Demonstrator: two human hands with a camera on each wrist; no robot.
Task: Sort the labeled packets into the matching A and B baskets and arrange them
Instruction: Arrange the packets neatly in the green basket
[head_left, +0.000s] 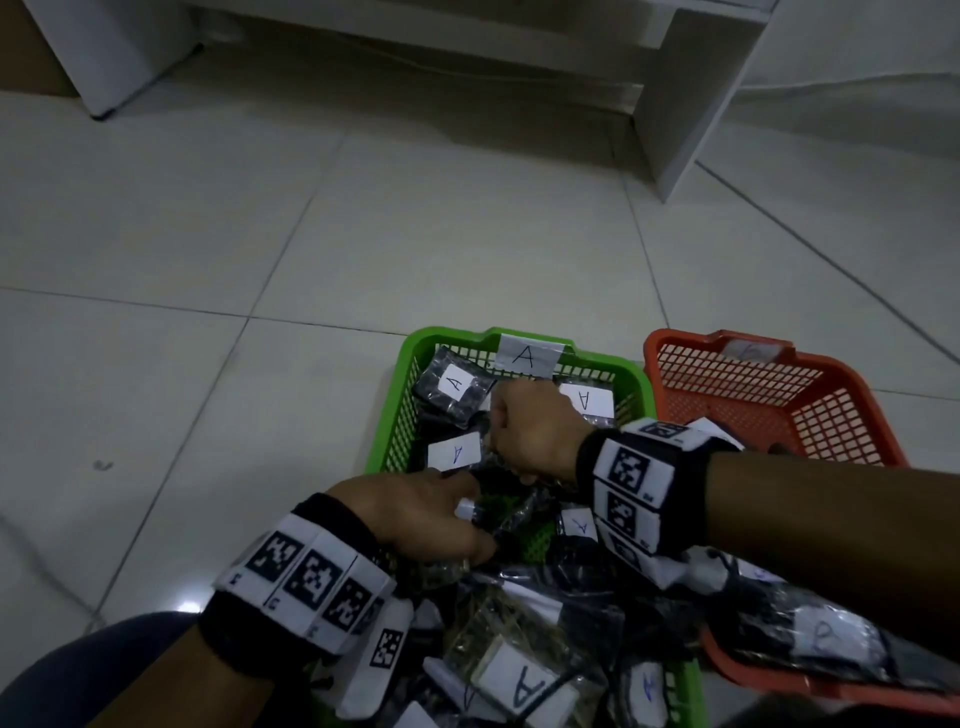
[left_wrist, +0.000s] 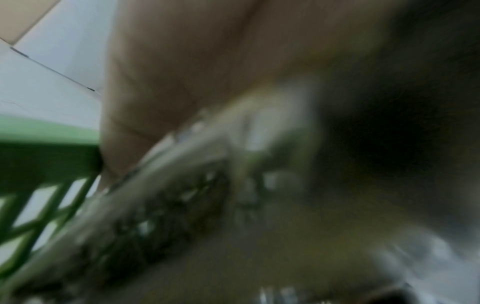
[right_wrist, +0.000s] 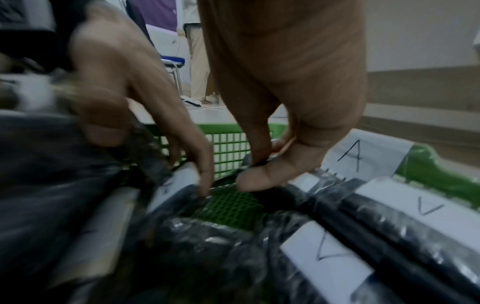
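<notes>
Inside green basket (head_left: 400, 415), right grip (right_wrist: 249, 164) pinching dark packet (right_wrist: 272, 193), left grip (head_left: 415, 514) holding another packet (head_left: 514, 514).

"A" on green basket (head_left: 527, 356), packets (head_left: 455, 385)

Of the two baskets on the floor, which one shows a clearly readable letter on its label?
The green basket: the white label on its far rim shows a plain A. The label on the orange basket beside it is too faint to read.

Dim, flat indoor light throughout; a small glare spot sits on the floor tile (head_left: 189, 605) left of the green basket (head_left: 395, 415). Left wrist view almost wholly motion-blurred. Right wrist view smeared left of the basket, sharper right.
</notes>
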